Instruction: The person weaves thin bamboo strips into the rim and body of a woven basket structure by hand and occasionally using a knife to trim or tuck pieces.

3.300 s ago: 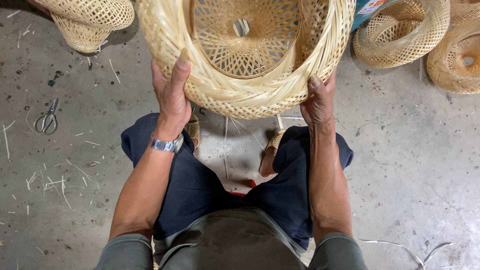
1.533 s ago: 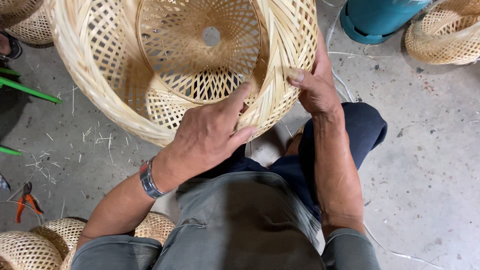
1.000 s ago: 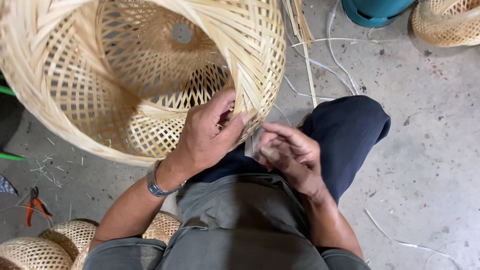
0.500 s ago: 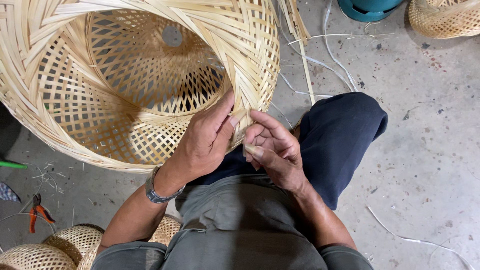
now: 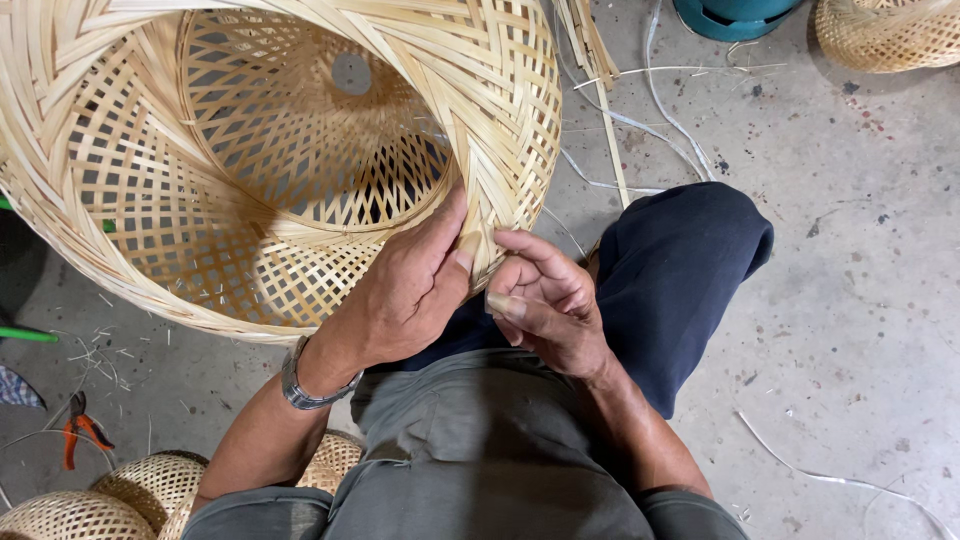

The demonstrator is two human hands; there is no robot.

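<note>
A large woven bamboo basket [image 5: 250, 170] lies tilted on its side over my lap, its open mouth facing me and a round hole showing in its far end. My left hand [image 5: 410, 290] grips the basket's thick plaited rim, thumb pressed on the strips at its near right edge. My right hand [image 5: 545, 300] is right beside it, fingers curled and pinching the ends of the rim strips. A metal watch [image 5: 300, 385] is on my left wrist.
Loose bamboo strips [image 5: 600, 70] lie on the concrete floor beyond my knee. A teal container [image 5: 730, 15] and another woven basket [image 5: 885, 35] stand at the top right. Smaller woven pieces [image 5: 120, 495] sit at the bottom left, near orange-handled pliers [image 5: 80, 435].
The basket has been turned and tipped onto its side toward my left. My right hand left the outer rim and came in beside my left hand at the near edge.
</note>
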